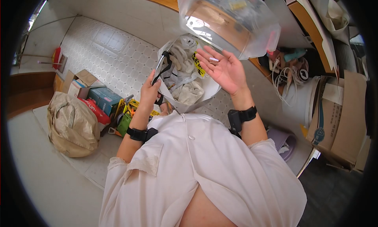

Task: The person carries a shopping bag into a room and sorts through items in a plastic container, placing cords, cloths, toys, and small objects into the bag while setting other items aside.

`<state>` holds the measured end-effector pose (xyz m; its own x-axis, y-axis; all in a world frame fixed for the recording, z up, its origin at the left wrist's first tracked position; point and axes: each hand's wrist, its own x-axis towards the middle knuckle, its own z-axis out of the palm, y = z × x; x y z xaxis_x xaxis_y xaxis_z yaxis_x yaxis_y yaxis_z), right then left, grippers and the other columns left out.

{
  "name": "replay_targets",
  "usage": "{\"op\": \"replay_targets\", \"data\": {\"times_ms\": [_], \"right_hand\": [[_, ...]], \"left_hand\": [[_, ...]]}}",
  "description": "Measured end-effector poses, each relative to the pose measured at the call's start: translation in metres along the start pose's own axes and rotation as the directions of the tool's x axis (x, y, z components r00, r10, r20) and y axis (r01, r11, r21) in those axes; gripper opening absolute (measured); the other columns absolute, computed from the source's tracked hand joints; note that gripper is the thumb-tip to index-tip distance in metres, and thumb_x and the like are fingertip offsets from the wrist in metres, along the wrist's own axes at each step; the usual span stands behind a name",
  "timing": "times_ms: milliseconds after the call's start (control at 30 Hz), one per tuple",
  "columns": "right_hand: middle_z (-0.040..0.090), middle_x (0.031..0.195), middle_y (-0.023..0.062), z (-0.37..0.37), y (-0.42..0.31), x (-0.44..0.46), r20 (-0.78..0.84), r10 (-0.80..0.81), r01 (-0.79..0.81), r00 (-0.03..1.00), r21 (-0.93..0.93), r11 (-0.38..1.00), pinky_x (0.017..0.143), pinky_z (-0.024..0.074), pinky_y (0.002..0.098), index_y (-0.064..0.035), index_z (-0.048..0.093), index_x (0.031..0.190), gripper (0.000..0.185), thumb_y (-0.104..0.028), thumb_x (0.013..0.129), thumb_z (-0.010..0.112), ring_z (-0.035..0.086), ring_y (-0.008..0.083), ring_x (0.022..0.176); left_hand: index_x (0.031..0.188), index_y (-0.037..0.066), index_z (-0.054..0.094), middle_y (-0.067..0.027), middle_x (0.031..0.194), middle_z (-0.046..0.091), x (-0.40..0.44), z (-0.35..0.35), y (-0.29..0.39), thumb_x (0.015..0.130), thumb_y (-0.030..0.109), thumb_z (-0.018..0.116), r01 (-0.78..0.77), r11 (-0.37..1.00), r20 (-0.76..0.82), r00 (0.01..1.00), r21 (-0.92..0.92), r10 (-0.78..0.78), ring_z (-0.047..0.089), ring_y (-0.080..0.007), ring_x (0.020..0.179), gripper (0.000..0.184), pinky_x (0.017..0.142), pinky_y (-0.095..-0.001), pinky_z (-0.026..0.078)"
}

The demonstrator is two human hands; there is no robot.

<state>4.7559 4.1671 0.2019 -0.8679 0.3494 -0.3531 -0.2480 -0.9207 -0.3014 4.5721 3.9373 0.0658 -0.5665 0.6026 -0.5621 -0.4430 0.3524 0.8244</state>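
Observation:
A white bag [210, 93] stands open in front of me, filled with crumpled white plastic bags [183, 57] and a bundled cream cloth [189, 92]. My left hand [149, 91] is closed on the bag's black handle [162, 71] at its left rim. Over the right side of the bag, my right hand [225, 69] is stretched out palm up, fingers extended. A tiny white and purple piece [214, 59] lies on its fingers, too small to name. Something yellow with black print [199, 65] shows inside the bag behind those fingers.
A clear plastic bin [252, 41] hangs over the far side. To the left are a beige sack [73, 124], a teal box [104, 101] and a red package [94, 110]. Cardboard boxes [334, 124], tangled white cables [289, 79] and a purple bin [283, 142] stand right.

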Motion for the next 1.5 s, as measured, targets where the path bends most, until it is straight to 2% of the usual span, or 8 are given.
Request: {"op": "replay_targets", "data": {"times_ms": [433, 733, 800, 967, 1067, 1333, 1433, 1500], "right_hand": [[0.050, 0.147, 0.0301, -0.025, 0.006, 0.001, -0.020, -0.056, 0.054, 0.998, -0.091, 0.994, 0.111, 0.0522, 0.0356, 0.0124, 0.035, 0.150, 0.046, -0.004, 0.107, 0.041, 0.059, 0.0305, 0.132], [0.075, 0.093, 0.0037, -0.058, 0.020, 0.012, -0.046, 0.021, -0.038, 0.999, -0.396, 0.917, 0.066, 0.0558, 0.0189, -0.0020, 0.067, 0.125, 0.030, -0.024, 0.106, 0.059, 0.068, 0.0096, 0.068], [0.073, 0.094, 0.0025, -0.079, 0.037, 0.020, -0.347, -0.157, -0.307, 0.925, -0.923, 0.230, 0.075, 0.0540, 0.0224, -0.0024, 0.071, 0.119, 0.026, -0.020, 0.103, 0.061, 0.067, 0.0091, 0.082], [0.074, 0.096, 0.0043, -0.095, 0.045, 0.003, -0.199, -0.104, -0.132, 0.974, -0.883, 0.451, 0.079, 0.0541, 0.0255, -0.0021, 0.073, 0.113, 0.021, -0.008, 0.094, 0.065, 0.066, 0.0092, 0.087], [0.074, 0.096, 0.0047, -0.100, 0.029, -0.007, -0.170, -0.238, -0.091, 0.956, -0.946, 0.310, 0.079, 0.0544, 0.0265, -0.0014, 0.072, 0.116, 0.024, -0.007, 0.094, 0.064, 0.067, 0.0096, 0.088], [0.071, 0.108, 0.0035, -0.095, -0.059, -0.088, -0.386, -0.605, 0.055, 0.696, -0.812, 0.581, 0.083, 0.0536, 0.0230, -0.0015, 0.069, 0.119, 0.026, -0.009, 0.095, 0.065, 0.067, 0.0105, 0.098], [0.072, 0.107, 0.0059, -0.117, -0.097, -0.085, -0.323, -0.739, -0.034, 0.592, -0.926, 0.377, 0.082, 0.0543, 0.0256, 0.0000, 0.069, 0.118, 0.025, -0.009, 0.095, 0.064, 0.068, 0.0114, 0.095], [0.072, 0.104, 0.0142, -0.124, -0.120, -0.067, 0.029, -0.849, -0.150, 0.528, -0.981, -0.127, 0.079, 0.0557, 0.0353, 0.0025, 0.067, 0.115, 0.024, -0.006, 0.093, 0.063, 0.071, 0.0230, 0.091]], "left_hand": [[0.155, 0.016, 0.049, 0.0023, 0.086, 0.060, 0.000, 0.001, 0.003, 0.099, 0.013, 0.064, -0.004, 1.000, 0.007, 1.000, 0.018, 0.004, 0.052, -0.0066, 0.059, 0.059, 0.050, -0.0241, 0.045], [0.155, 0.013, 0.049, 0.0021, 0.089, 0.062, 0.005, 0.003, 0.005, 0.100, 0.011, 0.061, -0.009, 1.000, 0.051, 0.999, 0.030, 0.007, 0.053, -0.0062, 0.061, 0.057, 0.051, -0.0236, 0.045], [0.156, 0.013, 0.048, 0.0019, 0.091, 0.064, 0.010, 0.000, -0.003, 0.100, 0.010, 0.060, -0.028, 0.999, 0.086, 0.996, -0.027, 0.030, 0.054, -0.0057, 0.063, 0.057, 0.051, -0.0233, 0.045], [0.157, 0.011, 0.046, 0.0019, 0.094, 0.063, 0.012, -0.002, -0.005, 0.100, 0.010, 0.060, -0.020, 0.998, 0.090, 0.996, 0.057, 0.015, 0.055, -0.0057, 0.067, 0.059, 0.051, -0.0232, 0.045], [0.157, 0.011, 0.045, 0.0023, 0.096, 0.064, 0.019, -0.001, -0.001, 0.100, 0.010, 0.059, -0.027, 0.999, 0.109, 0.994, 0.045, 0.022, 0.054, -0.0053, 0.066, 0.059, 0.051, -0.0229, 0.045], [0.155, 0.011, 0.047, 0.0024, 0.097, 0.065, 0.030, -0.003, -0.003, 0.100, 0.009, 0.059, -0.023, 0.998, 0.145, 0.989, 0.058, 0.015, 0.055, -0.0048, 0.066, 0.056, 0.052, -0.0229, 0.046], [0.154, 0.011, 0.049, 0.0025, 0.096, 0.065, 0.031, -0.001, -0.003, 0.100, 0.009, 0.059, -0.025, 0.998, 0.146, 0.989, 0.057, 0.017, 0.056, -0.0051, 0.066, 0.055, 0.052, -0.0231, 0.046], [0.153, 0.011, 0.050, 0.0025, 0.095, 0.065, 0.030, 0.001, -0.002, 0.100, 0.009, 0.059, -0.029, 0.998, 0.131, 0.991, 0.057, 0.021, 0.056, -0.0054, 0.066, 0.054, 0.052, -0.0232, 0.046]]}}
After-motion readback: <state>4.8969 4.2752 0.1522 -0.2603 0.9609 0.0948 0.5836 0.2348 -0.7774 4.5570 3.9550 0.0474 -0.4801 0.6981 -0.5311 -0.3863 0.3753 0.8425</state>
